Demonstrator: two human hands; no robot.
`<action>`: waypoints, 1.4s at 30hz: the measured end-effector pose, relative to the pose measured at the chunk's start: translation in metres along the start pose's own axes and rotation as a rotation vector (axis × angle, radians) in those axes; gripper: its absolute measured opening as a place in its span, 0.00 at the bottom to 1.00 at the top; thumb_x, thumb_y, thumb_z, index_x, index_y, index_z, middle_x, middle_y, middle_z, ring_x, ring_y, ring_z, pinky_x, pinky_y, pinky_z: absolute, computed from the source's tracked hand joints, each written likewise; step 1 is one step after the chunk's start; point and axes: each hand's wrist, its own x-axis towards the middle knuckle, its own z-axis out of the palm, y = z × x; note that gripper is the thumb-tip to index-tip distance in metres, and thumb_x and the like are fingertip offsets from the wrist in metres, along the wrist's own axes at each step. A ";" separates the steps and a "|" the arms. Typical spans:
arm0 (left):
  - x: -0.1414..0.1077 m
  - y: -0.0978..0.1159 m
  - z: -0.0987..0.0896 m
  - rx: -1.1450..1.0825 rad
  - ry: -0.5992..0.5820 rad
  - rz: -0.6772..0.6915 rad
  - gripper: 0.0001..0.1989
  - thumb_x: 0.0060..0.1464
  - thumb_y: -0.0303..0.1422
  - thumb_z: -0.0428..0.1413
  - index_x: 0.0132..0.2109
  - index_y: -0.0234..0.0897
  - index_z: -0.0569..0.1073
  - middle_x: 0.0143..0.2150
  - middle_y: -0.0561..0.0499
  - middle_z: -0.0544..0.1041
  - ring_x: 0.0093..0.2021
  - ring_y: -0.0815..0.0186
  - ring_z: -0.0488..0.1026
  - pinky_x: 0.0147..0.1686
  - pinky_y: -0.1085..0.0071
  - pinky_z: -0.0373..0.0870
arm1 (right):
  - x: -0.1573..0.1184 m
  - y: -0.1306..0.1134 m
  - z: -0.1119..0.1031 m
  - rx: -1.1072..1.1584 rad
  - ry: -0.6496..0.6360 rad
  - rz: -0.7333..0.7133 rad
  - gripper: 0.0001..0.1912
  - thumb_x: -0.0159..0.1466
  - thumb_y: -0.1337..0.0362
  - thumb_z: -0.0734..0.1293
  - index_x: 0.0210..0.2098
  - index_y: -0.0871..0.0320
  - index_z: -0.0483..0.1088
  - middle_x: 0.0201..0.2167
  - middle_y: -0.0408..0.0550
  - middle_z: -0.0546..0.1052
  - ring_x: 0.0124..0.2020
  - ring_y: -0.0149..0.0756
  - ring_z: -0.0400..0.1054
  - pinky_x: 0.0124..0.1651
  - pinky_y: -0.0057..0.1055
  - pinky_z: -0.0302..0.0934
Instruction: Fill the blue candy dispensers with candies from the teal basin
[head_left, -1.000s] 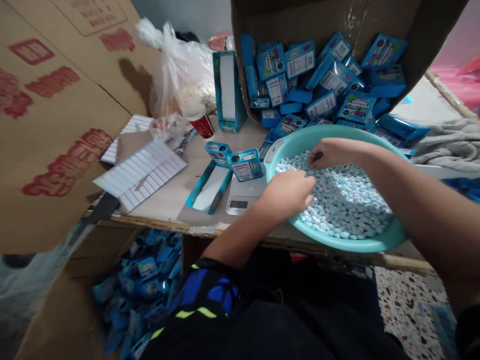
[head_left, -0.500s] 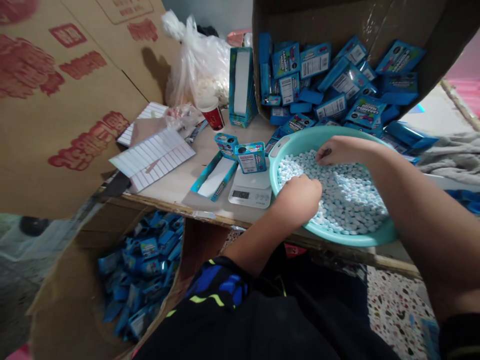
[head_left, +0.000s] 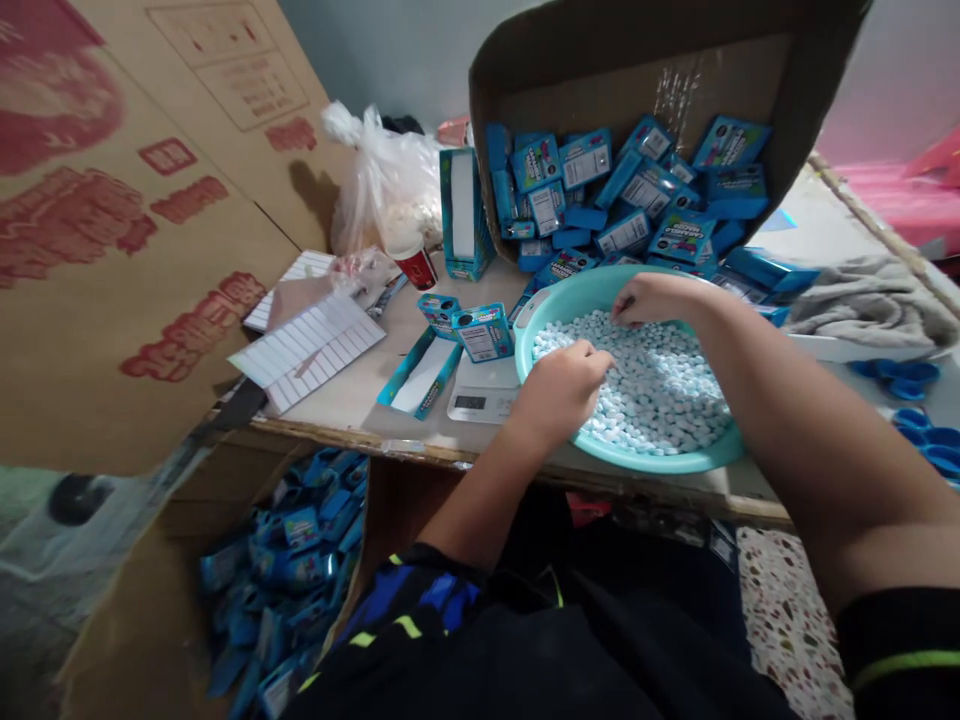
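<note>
A turquoise basin [head_left: 559, 303] full of small pale blue and white candies [head_left: 667, 400] sits at the table's front edge. Over its left side is my left hand [head_left: 564, 388], fingers curled inward above the candies. My right hand [head_left: 651, 298] reaches in over the back of the basin, fingertips pinched together at the candies. Whatever either hand holds is hidden by the fingers. Left of the basin, a small blue candy box [head_left: 482, 333] stands on a white digital scale [head_left: 480, 403]. Another small box [head_left: 439, 312] rests at an open, narrow display tray [head_left: 420, 375].
Behind the basin, a tipped carton [head_left: 570, 95] holds many blue packs. Another carton of packs [head_left: 300, 530] stands below the table's left side. A paper cup [head_left: 416, 265], an upright display box [head_left: 463, 215], lined sheets [head_left: 307, 345], a grey cloth [head_left: 870, 300] and blue scoops [head_left: 911, 375] lie around.
The camera view has turned, so the table's things appear farther left and mostly lower. Both hands stay at the basin; my left hand's fingers have shifted slightly.
</note>
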 end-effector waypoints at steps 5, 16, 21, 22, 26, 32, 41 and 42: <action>-0.012 -0.020 -0.009 -0.162 0.143 0.036 0.08 0.64 0.24 0.57 0.46 0.38 0.80 0.48 0.46 0.80 0.44 0.61 0.78 0.44 0.66 0.72 | -0.001 0.000 0.000 -0.003 0.003 -0.008 0.10 0.65 0.67 0.69 0.42 0.62 0.82 0.35 0.52 0.82 0.36 0.38 0.74 0.42 0.30 0.64; -0.036 -0.118 -0.071 -0.034 0.638 -0.195 0.10 0.61 0.31 0.61 0.50 0.39 0.81 0.44 0.49 0.84 0.41 0.62 0.81 0.48 0.65 0.77 | 0.008 0.006 0.004 0.103 -0.009 0.034 0.08 0.62 0.67 0.73 0.42 0.58 0.81 0.38 0.50 0.84 0.41 0.42 0.79 0.45 0.30 0.72; -0.035 -0.143 -0.065 -0.076 0.575 -0.291 0.09 0.59 0.33 0.61 0.46 0.39 0.82 0.42 0.49 0.85 0.42 0.59 0.82 0.48 0.64 0.77 | 0.013 0.009 0.007 0.082 -0.038 0.035 0.08 0.62 0.67 0.72 0.41 0.58 0.81 0.36 0.50 0.83 0.40 0.42 0.80 0.44 0.30 0.73; -0.035 -0.145 -0.063 -0.079 0.566 -0.307 0.08 0.59 0.34 0.61 0.45 0.39 0.83 0.42 0.49 0.85 0.41 0.59 0.82 0.48 0.64 0.77 | 0.014 0.010 0.007 0.083 -0.036 0.037 0.08 0.62 0.67 0.72 0.42 0.58 0.81 0.36 0.49 0.83 0.40 0.42 0.80 0.44 0.31 0.73; -0.037 -0.151 -0.060 -0.095 0.557 -0.335 0.11 0.60 0.36 0.61 0.47 0.40 0.83 0.42 0.48 0.85 0.41 0.59 0.81 0.49 0.63 0.77 | 0.019 0.014 0.009 0.086 -0.025 0.039 0.10 0.60 0.67 0.72 0.42 0.57 0.81 0.36 0.48 0.84 0.40 0.42 0.80 0.45 0.31 0.73; -0.033 -0.152 -0.070 -0.057 0.501 -0.282 0.14 0.60 0.34 0.59 0.51 0.40 0.83 0.48 0.46 0.85 0.44 0.56 0.81 0.50 0.60 0.77 | 0.022 0.015 0.010 0.075 -0.049 0.034 0.14 0.60 0.68 0.73 0.46 0.57 0.81 0.39 0.49 0.84 0.40 0.41 0.80 0.44 0.30 0.73; -0.010 -0.156 -0.085 0.103 0.150 -0.073 0.20 0.56 0.26 0.52 0.48 0.42 0.85 0.55 0.48 0.83 0.57 0.51 0.79 0.62 0.50 0.73 | 0.014 0.005 0.006 0.035 -0.027 0.017 0.17 0.61 0.70 0.71 0.50 0.58 0.81 0.40 0.49 0.84 0.41 0.40 0.79 0.44 0.29 0.72; -0.011 -0.159 -0.086 0.096 0.146 -0.081 0.20 0.56 0.26 0.52 0.47 0.43 0.86 0.54 0.49 0.84 0.56 0.51 0.79 0.61 0.51 0.73 | 0.014 0.005 0.005 0.034 -0.022 0.014 0.16 0.61 0.70 0.71 0.49 0.58 0.81 0.40 0.49 0.84 0.41 0.40 0.79 0.44 0.28 0.71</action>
